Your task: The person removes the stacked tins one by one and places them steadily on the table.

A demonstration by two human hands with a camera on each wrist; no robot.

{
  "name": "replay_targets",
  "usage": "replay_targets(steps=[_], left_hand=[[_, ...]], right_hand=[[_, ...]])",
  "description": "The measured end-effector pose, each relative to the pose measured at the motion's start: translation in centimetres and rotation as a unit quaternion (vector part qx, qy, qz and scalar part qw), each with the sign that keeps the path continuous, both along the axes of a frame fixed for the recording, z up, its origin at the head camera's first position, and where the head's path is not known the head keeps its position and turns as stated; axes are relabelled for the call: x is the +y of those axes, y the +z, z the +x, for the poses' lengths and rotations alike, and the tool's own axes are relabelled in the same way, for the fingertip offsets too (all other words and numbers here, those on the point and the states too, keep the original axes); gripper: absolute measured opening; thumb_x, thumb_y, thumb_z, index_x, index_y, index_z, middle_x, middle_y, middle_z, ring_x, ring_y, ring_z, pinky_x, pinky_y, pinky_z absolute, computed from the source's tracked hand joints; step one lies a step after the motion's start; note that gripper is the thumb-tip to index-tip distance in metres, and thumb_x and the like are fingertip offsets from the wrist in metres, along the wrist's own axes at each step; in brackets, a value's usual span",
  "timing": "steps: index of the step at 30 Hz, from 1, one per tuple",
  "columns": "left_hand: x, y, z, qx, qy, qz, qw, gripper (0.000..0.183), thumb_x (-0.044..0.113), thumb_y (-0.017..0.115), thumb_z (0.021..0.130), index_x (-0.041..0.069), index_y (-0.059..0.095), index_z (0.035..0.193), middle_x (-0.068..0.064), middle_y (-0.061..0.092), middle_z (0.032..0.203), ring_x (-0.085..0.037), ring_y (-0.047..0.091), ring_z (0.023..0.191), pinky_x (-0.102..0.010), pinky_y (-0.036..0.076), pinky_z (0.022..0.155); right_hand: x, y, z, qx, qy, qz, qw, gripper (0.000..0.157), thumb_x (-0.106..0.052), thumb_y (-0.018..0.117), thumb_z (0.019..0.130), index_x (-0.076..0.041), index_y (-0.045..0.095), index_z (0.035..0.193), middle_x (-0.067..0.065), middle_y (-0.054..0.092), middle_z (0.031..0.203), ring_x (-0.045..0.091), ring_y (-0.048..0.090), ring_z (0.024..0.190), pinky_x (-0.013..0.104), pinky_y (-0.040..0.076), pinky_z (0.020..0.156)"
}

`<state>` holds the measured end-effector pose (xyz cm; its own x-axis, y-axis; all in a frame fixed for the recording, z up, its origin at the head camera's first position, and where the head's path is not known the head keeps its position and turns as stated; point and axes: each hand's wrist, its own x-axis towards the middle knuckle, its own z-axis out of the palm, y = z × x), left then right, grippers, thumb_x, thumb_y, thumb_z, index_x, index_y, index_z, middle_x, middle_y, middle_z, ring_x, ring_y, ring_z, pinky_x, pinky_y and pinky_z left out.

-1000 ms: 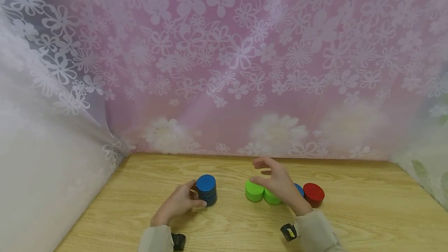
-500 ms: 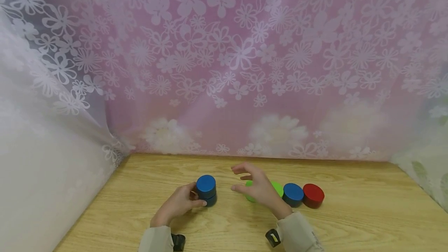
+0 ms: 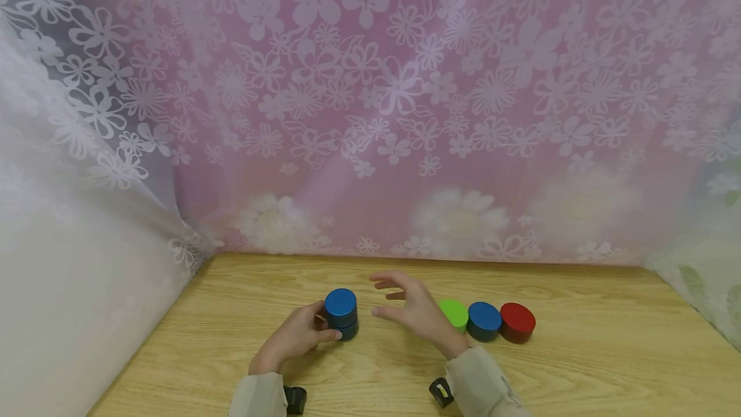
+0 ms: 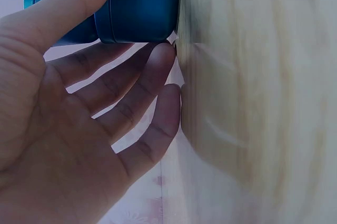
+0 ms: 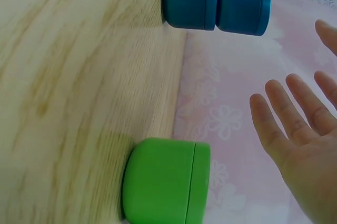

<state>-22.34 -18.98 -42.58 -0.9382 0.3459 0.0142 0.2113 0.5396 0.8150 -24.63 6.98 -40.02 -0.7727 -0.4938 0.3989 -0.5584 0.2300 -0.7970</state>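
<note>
Two blue round lidded tins stand stacked on the wooden table, the upper tin (image 3: pixel 341 306) resting on the lower tin (image 3: pixel 348 330). My left hand (image 3: pixel 296 338) holds the stack from its left side, thumb in front and fingers behind. In the left wrist view the thumb lies across the blue tins (image 4: pixel 142 8). My right hand (image 3: pixel 413 311) hovers to the right of the stack, fingers spread and holding nothing. Beneath and beside it a green tin (image 3: pixel 453 315) shows; in the right wrist view a green tin (image 5: pixel 160 182) stands below the hand. In the head view, the hand hides another green tin.
To the right of the green tin stand a blue tin (image 3: pixel 484 322) and a red tin (image 3: pixel 518 323), side by side in a row. A pink flowered cloth (image 3: pixel 370 114) hangs behind the wooden table (image 3: pixel 370 378), with pale cloth at both sides.
My right hand has moved left from above the green tins toward the blue stack, uncovering the blue tin in the row. The left hand and the stack have stayed in place.
</note>
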Motion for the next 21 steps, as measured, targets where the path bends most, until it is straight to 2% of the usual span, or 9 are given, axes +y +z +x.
replay_targets(steps=[12, 21], left_hand=[[0.0, 0.3, 0.0, -0.012, 0.001, 0.000, 0.9999, 0.044, 0.012, 0.079, 0.091, -0.007, 0.061, 0.126, -0.010, 0.068, 0.111, -0.032, 0.067, 0.100, -0.050, 0.055, 0.086], [-0.1, 0.2, 0.1, -0.012, -0.002, 0.000, 0.9999, 0.044, 0.013, 0.079, 0.091, -0.007, 0.061, 0.126, -0.009, 0.068, 0.110, -0.032, 0.067, 0.100, -0.051, 0.055, 0.086]], right_hand=[[-1.1, -0.3, -0.3, -0.005, 0.018, -0.009, 1.000, 0.050, -0.004, 0.077, 0.090, 0.002, 0.057, 0.135, 0.022, 0.060, 0.134, 0.042, 0.059, 0.119, 0.056, 0.052, 0.094], [-2.4, -0.5, -0.3, -0.042, 0.026, -0.007, 0.999, 0.054, 0.000, 0.077, 0.088, 0.000, 0.056, 0.138, 0.020, 0.059, 0.137, 0.041, 0.055, 0.125, 0.057, 0.049, 0.098]])
